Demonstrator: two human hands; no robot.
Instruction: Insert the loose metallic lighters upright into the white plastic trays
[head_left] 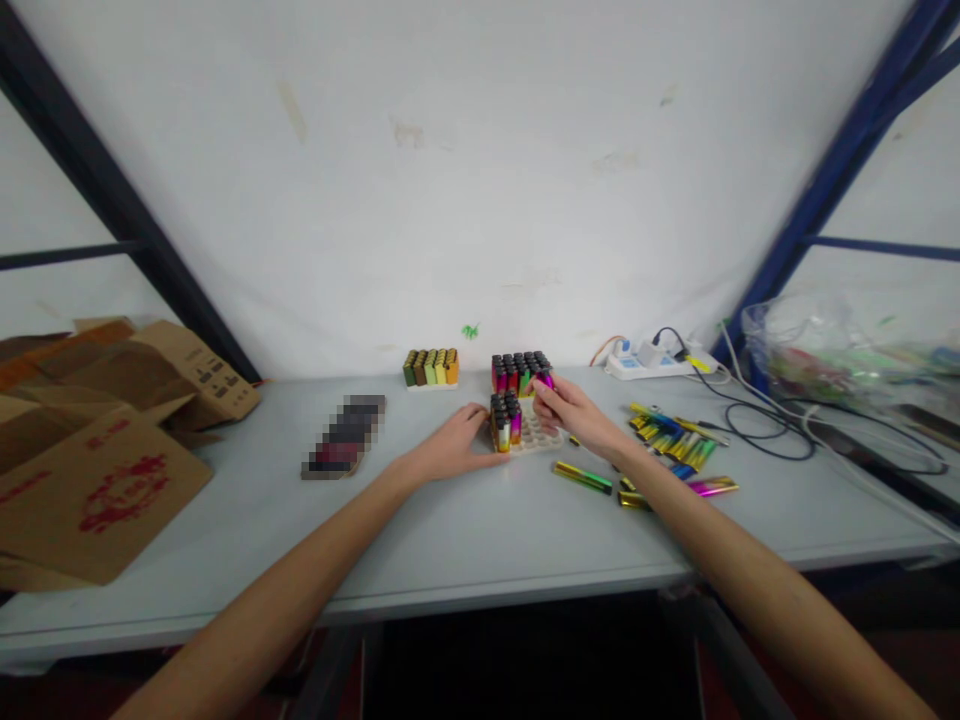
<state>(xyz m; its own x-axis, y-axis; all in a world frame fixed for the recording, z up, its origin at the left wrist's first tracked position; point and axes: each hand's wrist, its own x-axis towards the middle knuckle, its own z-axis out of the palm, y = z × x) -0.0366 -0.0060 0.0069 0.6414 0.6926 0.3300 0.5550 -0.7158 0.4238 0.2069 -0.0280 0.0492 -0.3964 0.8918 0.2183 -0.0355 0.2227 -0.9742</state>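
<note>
My left hand (450, 445) curls around the left end of a white tray (536, 437) with rows of round holes, thumb along the front and fingers behind. Several lighters (505, 425), shiny gold and purple with black tops, stand upright in the tray's left part. Over the tray's back right, my right hand (564, 408) is closed in a pinch on a purple and gold lighter (545, 380), partly hidden by the fingers. Behind the tray stands a full block of lighters (510, 372). More loose lighters (671, 440) lie right of my right hand, and one green and gold lighter (583, 476) lies nearer.
A second block of green and yellow lighters (430, 368) stands against the wall. Left are a pixelated flat object (345, 437) and cardboard boxes (112, 480). On the right are a power strip (652, 362), black cables (757, 405) and a plastic bag (810, 350).
</note>
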